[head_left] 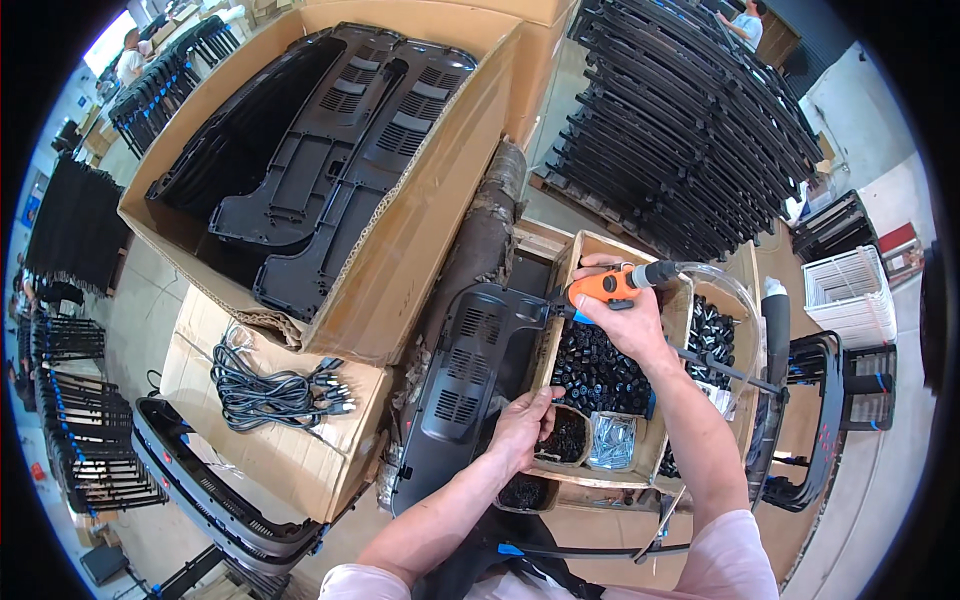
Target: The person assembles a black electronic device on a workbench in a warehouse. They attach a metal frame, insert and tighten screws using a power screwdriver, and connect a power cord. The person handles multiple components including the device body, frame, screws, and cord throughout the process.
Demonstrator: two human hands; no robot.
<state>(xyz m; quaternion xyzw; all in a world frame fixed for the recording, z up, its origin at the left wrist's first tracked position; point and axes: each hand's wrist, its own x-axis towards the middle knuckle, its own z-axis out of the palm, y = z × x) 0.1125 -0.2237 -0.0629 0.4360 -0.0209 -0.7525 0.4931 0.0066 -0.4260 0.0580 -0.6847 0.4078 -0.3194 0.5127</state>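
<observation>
In my right hand point(625, 318) is an orange and black air screwdriver point(605, 287), fingers wrapped round its body. Its narrow end points left, close to the upper end of a black plastic cover with vent slots point(458, 385). My left hand point(518, 432) is at the cover's right edge, beside a small box of black screws point(562, 437). Its thumb and fingers are drawn together; whatever they hold, if anything, is too small to make out. Black round parts point(600, 368) fill the wooden bin under my right wrist, and silver screws or pins point(611, 441) lie in a small box there.
A large cardboard box point(430, 230) of black plastic covers stands at upper left, with coiled black cables point(270, 385) on cardboard before it. A tape-wrapped roller point(490, 215) runs alongside. A clear hose point(735, 285) curves at right. Stacked black frames point(680, 120) stand beyond.
</observation>
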